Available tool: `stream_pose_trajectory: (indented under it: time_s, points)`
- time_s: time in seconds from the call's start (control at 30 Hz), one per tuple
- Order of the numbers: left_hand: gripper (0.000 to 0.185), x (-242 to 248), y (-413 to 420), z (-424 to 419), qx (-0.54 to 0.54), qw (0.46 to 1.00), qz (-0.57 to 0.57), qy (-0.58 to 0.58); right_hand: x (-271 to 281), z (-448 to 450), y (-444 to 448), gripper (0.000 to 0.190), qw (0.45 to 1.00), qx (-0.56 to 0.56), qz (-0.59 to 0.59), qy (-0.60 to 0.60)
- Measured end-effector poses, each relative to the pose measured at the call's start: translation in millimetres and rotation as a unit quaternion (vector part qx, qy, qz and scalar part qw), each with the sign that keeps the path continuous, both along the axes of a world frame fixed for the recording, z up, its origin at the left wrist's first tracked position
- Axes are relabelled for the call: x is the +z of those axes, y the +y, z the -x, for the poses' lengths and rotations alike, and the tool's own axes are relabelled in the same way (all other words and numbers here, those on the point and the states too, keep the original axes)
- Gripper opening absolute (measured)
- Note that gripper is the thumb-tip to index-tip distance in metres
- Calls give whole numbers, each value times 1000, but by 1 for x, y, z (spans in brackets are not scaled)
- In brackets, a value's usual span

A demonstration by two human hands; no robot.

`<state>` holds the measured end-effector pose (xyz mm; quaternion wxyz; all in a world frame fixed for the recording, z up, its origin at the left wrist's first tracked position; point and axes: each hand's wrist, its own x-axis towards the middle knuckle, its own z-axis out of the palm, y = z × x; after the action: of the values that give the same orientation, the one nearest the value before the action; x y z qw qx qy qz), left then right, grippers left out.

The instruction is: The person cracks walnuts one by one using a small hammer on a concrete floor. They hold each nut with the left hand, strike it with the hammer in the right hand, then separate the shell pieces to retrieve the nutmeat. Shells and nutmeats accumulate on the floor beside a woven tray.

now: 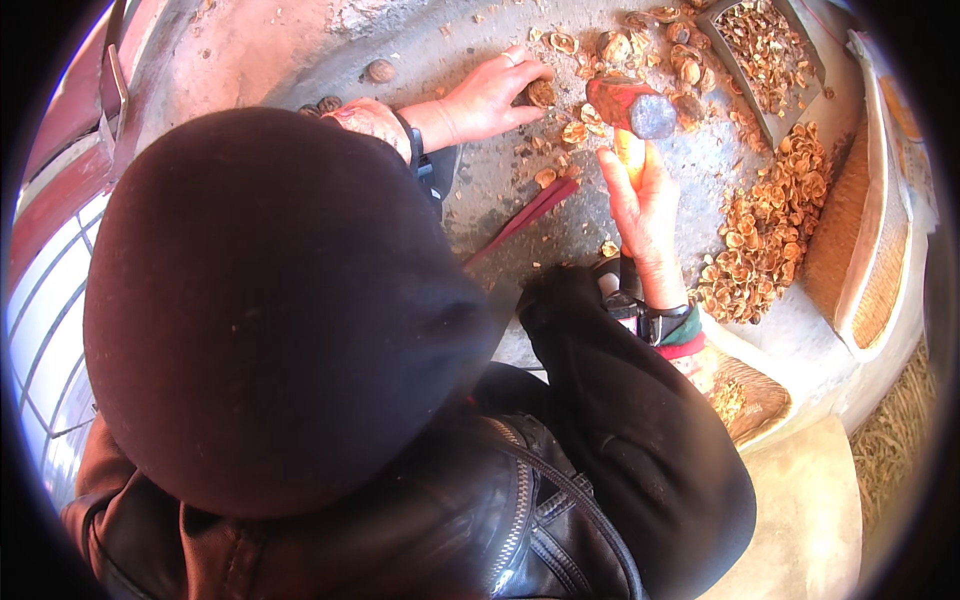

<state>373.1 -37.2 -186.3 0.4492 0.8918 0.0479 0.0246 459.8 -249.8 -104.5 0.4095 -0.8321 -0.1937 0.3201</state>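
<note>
My left hand (499, 94) reaches over the concrete floor, its fingertips at a walnut (541, 94) resting there; the thumb and fingers are around it. In my right hand (646, 199) is the yellow handle of a hammer (628, 105) with a red, metal-faced head. The hammer head hangs to the right of the walnut, apart from it. Pieces of cracked shell (576, 133) lie between the two. A dark red strip (529, 214) lies on the floor below my left hand.
A heap of walnut half shells (765, 232) spreads at the right, beside a woven basket (862, 225). A tray (810, 52) of shell fragments stands at the upper right. More walnuts (690, 67) lie near it, and a single walnut (380, 71) lies at the upper left. A dark rounded covering hides much of the left side.
</note>
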Motion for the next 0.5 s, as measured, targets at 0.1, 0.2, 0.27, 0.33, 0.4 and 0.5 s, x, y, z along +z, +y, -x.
stream_pose_trajectory:
  time_s: [0.1,0.2,0.27,0.33,0.4,0.5]
  points:
    - [38,0,-2,-3,5,1000,7,13,-2,3,3,33,999,35,-19,-22]
    - [35,-1,-5,-6,13,1000,0,-1,-8,8,10,34,992,107,21,-61]
    - [35,-1,-6,-7,15,997,-60,-38,-13,11,15,36,980,160,74,-93]
    - [36,-1,-5,-7,12,996,-54,-65,-14,13,14,37,980,161,53,-108]
    - [35,1,-3,-4,10,998,-32,-44,-11,12,6,35,986,145,21,-75]
    - [34,7,4,-3,11,1000,8,22,-4,9,-20,33,993,112,24,-30]
